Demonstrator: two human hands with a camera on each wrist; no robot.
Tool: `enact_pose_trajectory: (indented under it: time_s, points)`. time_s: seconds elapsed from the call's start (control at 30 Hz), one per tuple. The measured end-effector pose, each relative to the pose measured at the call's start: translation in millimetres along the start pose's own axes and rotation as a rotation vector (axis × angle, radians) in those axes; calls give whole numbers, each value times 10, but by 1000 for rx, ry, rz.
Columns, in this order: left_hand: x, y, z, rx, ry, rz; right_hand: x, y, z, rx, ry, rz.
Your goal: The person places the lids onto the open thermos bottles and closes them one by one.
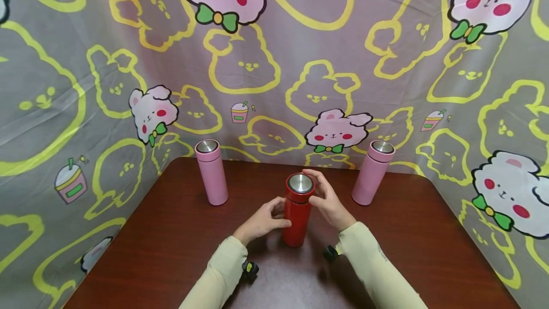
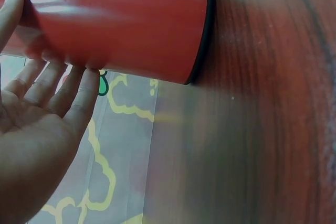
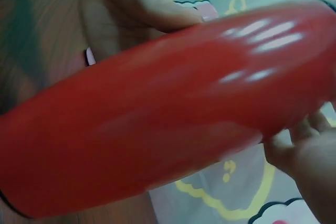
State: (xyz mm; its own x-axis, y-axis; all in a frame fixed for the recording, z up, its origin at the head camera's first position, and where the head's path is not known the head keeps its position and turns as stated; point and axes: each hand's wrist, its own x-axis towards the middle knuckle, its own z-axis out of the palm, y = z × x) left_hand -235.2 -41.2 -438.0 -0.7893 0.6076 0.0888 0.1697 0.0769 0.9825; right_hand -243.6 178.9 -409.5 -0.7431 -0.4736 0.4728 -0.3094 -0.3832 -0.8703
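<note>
A red thermos flask [image 1: 297, 221] with a silver-topped lid [image 1: 300, 183] is upright at the middle of the table, between both hands. My left hand [image 1: 263, 221] holds its body from the left, the thumb across the front. In the left wrist view, the fingertips of the left hand [image 2: 47, 114] touch the red wall of the flask [image 2: 126, 24], whose black-rimmed base is at the wood. My right hand [image 1: 329, 201] holds the upper part near the lid, thumb in front and fingers behind. The right wrist view shows the flask [image 3: 157, 114] across most of the frame.
Two pink thermos flasks stand farther back, one at the left [image 1: 213, 178] and one at the right [image 1: 372, 175]. The dark reddish-brown table [image 1: 163, 247] meets a cartoon-printed cloth [image 1: 257, 108] at its back and sides.
</note>
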Motion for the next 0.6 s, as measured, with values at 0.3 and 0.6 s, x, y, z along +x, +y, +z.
enact_pose_trajectory:
  time_s: [0.3,0.6]
  points:
    - [14,-39,5,10,12,-6,164,4,-160,290,-261,108]
    - [-18,22,2,9,11,-12,352,19,-167,427,-446,136]
